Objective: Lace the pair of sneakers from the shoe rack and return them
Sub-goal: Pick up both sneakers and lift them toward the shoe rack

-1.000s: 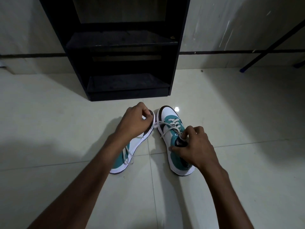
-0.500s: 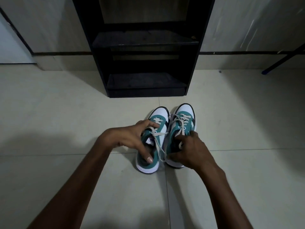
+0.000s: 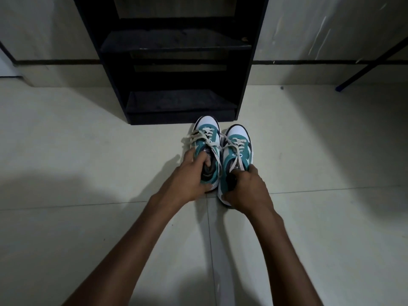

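The left hand [image 3: 189,175] grips the heel end of the left sneaker [image 3: 206,151], fingers tucked into its opening, and the right hand [image 3: 245,191] clasps the heel of the right sneaker [image 3: 236,160] the same way. Both shoes sit side by side on the tiled floor [image 3: 88,162], toes pointing at the black shoe rack [image 3: 174,62] and close to its base. The laces [image 3: 234,149] are threaded across both tongues, with loose ends draped over the sides, so the lacing looks finished or nearly so. The step in hand appears to be gathering the pair for its return. The next move calls for lifting both shoes together, keeping them level, and sliding them toes first onto a shelf; the bottom shelf [image 3: 178,100] lies nearest. The trailing lace ends could snag on the shelf edge, so they want tucking in.
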